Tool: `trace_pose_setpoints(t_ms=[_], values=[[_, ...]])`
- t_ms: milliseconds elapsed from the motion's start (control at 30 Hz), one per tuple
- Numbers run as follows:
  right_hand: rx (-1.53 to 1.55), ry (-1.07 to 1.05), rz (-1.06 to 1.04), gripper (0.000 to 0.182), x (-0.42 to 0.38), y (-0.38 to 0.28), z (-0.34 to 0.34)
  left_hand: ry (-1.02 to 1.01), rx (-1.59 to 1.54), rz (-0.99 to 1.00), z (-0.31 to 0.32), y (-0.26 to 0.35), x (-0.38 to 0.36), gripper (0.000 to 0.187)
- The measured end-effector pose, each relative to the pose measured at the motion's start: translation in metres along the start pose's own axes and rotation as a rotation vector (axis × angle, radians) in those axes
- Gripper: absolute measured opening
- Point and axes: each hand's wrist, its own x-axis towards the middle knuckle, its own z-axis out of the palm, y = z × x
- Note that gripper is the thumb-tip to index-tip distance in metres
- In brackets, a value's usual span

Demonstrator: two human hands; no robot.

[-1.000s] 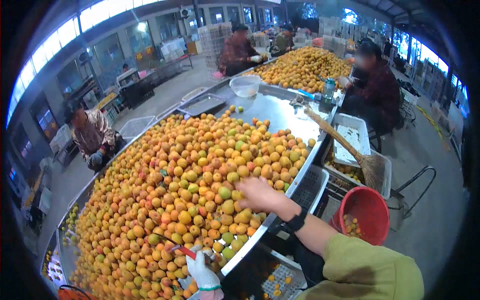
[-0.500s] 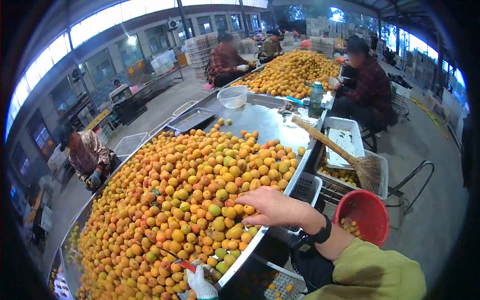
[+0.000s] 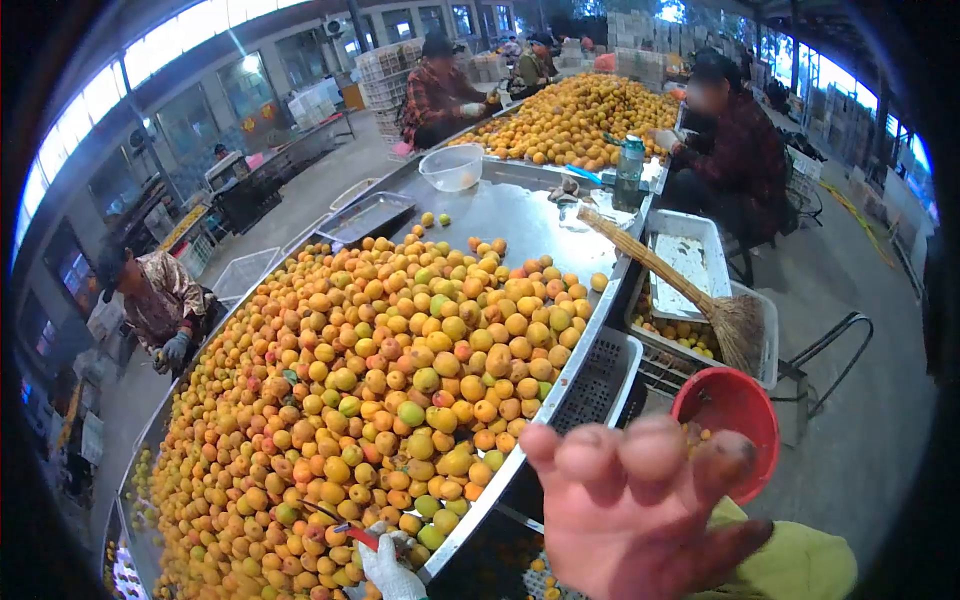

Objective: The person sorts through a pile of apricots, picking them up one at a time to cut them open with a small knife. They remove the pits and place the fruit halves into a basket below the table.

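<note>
My right hand (image 3: pixel 640 510) is raised close to the camera, off the desk (image 3: pixel 520 215), fingers (image 3: pixel 650 455) curled loosely with the palm toward me; it grasps nothing that I can see. My left hand (image 3: pixel 388 572), in a white glove, sits at the bottom edge of the view, closed around a red-handled tool (image 3: pixel 355 533) whose dark tip points up and left over the fruit.

The apricot heap (image 3: pixel 390 380) lies ahead and to the left of both hands, and its long axis runs from the near left corner away toward the bare steel at the far end. The left hand touches the heap's near edge and is plainly the nearer one; the right hand stands apart from it, above the desk rim. Just beyond the right hand are a grey perforated crate (image 3: pixel 600 375) and a red bucket (image 3: pixel 728 412).
</note>
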Motion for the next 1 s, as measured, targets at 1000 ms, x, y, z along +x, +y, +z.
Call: trace_pose_setpoints(t_ms=[1000], values=[[0.212,-0.236,0.51,0.063,0.029,0.049,0.041,0.0,-0.081,-0.137,0.015,0.015,-0.007,0.038]])
